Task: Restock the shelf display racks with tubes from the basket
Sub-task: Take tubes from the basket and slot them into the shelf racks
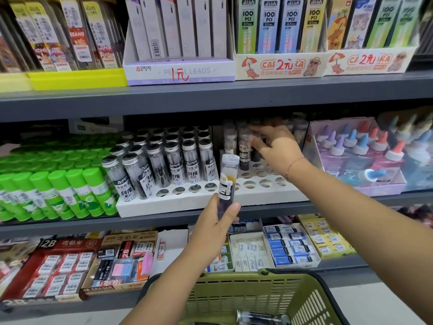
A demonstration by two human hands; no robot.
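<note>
Lowest in view, the basket (234, 281) holds a loose tube (257, 316) lying flat. Above it the left hand (218, 224) grips a held tube (226, 181) upright, fingers wrapped round its lower end, before the left rack (164, 201). The right hand (278, 148) has its fingers curled on a rack tube (244, 151) standing in the right rack (267, 186) on the shelf (152, 222).

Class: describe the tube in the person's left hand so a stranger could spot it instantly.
Look at the middle shelf, where white racks hold upright tubes. In front of them, above the green basket, the left hand holds one tube. Unlike its silver-capped neighbours, it stands in no hole and has a clear cap.
</note>
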